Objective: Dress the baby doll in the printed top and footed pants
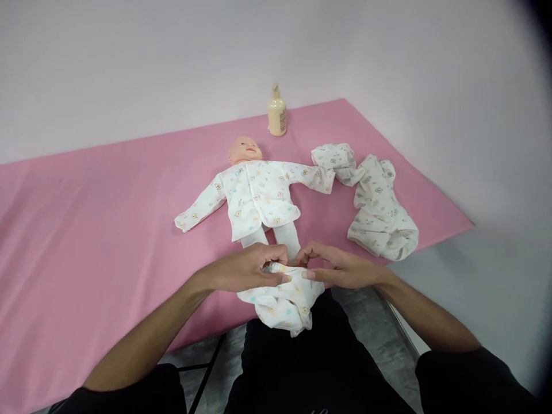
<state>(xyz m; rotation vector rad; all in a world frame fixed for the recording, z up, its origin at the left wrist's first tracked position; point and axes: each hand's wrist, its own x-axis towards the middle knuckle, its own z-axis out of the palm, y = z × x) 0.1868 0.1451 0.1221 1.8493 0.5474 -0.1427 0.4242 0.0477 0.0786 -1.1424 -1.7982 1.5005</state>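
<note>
A baby doll lies on its back, its head toward the wall. It wears a white printed jacket, with white-covered legs showing below the hem. At the doll's feet, my left hand and my right hand pinch the edge of white printed baby pants between thumbs and curled fingers. The garment is bunched and hangs over the table's near edge. My hands hide the doll's feet, so I cannot tell whether they are inside the garment.
A pink sheet covers the table. A pump bottle of pale yellow liquid stands at the back near the wall. More crumpled white printed clothing lies to the right, close to the doll's sleeve and the table's right edge.
</note>
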